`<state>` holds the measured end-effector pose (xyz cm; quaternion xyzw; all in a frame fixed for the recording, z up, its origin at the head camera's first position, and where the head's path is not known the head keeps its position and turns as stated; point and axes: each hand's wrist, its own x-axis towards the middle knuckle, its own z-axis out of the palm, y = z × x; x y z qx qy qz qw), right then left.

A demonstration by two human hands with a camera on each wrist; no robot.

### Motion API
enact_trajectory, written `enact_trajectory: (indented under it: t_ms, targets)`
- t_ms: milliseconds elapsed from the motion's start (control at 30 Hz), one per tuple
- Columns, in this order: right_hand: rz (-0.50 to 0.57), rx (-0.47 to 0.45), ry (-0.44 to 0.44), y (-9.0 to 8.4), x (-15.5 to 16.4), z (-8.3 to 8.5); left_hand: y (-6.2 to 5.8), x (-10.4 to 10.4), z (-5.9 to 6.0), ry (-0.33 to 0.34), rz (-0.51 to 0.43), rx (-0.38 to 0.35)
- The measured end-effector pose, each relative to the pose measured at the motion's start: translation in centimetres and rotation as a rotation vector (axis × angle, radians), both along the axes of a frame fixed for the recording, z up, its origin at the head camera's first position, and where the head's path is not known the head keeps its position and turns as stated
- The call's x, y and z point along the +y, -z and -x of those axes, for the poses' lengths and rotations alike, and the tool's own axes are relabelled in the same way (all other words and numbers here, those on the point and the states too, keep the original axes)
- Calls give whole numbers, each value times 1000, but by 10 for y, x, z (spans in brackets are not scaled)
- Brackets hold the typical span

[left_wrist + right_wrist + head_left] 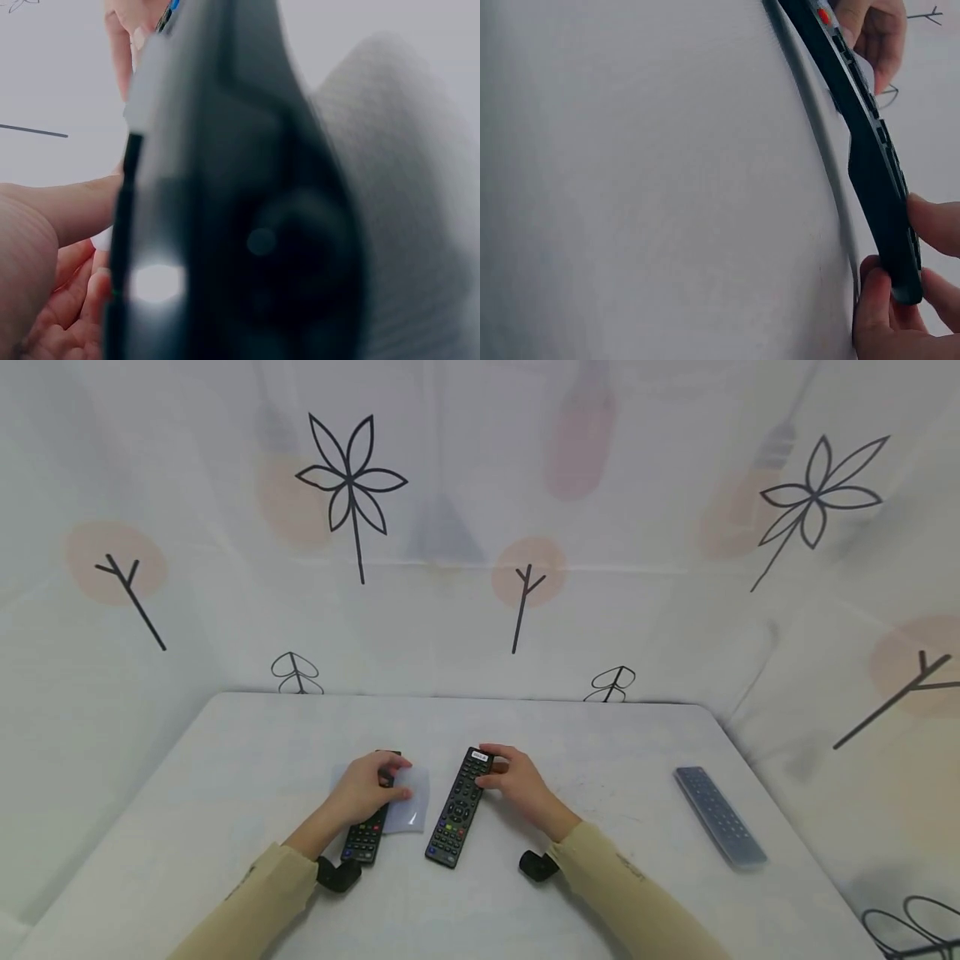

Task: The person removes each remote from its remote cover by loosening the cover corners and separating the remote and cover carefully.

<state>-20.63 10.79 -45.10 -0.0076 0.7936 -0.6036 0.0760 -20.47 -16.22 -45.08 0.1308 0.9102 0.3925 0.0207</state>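
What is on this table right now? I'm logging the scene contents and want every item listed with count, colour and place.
black remote under left hand: 1, black with coloured buttons, left of centre, far end under a clear cover
clear cover: 1, translucent whitish, over the far end of that remote
black remote at centre: 1, black with coloured buttons, flat on the table
grey remote: 1, grey, near the table's right edge, apart from both hands
table: 1, white, in front of a patterned backdrop
patterned backdrop: 1, white with black plant drawings and pale pink spots
left hand: 1, grips the clear cover
right hand: 1, pinches the far end of the centre remote
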Motion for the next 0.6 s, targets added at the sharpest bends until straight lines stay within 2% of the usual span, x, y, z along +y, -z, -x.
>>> enact_trajectory:
  t_ms: [200, 600]
  targets:
    - [-24, -1, -40, -1, -7, 4, 1, 0, 1, 2, 1, 0]
    - [-128, 67, -84, 2, -24, 11, -1, 1, 0, 4, 15, 11]
